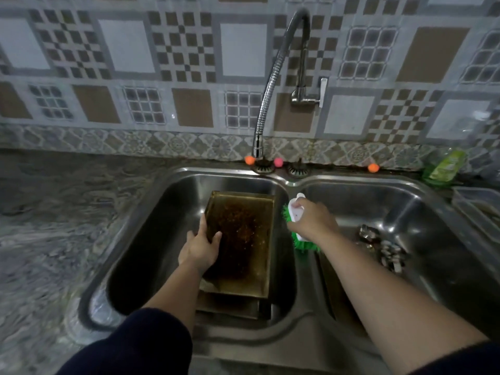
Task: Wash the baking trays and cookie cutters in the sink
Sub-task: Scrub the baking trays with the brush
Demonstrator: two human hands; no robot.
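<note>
Left hand (201, 246) gripping baking tray (243, 239) left rim; right hand (311, 220) clasping scrub brush (295, 215), just right of tray, long axis front-to-back.

Brown-crusted tray (240, 239) — green-bristled white brush (296, 215).

We see a green bottle (443, 169) far right on the counter | orange ball (249, 160), pink ball (278, 162), second orange ball (373, 167) along the far edge | patterned wall tiles (130, 77) behind.
</note>
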